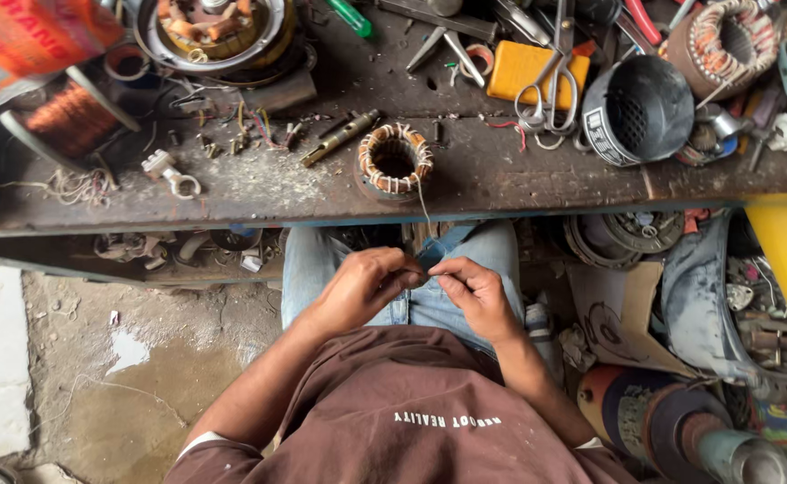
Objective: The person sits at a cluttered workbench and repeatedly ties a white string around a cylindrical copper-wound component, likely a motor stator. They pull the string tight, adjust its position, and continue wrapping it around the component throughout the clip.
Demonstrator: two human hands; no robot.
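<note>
Soft even daylight, faint shadows under the bench — sharp centre, slight bending at edges

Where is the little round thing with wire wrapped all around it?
The wound coil sits on the workbench near its front edge, mid-picture, just beyond both hands, right of a brass rod.

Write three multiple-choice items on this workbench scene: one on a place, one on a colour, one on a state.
1. Where is the wound coil?
A. on the bench edge
B. on the floor
C. in the lap

2. What colour is the flat block under the scissors?
A. blue
B. orange
C. white

3. How are the left hand and right hand?
A. wide apart
B. flat on the bench
C. fingertips together, pinching a thread

Key: 1 A, it sits near the front edge; 2 B, orange shows around the handles; 3 C, the fingers meet over the lap.
</note>
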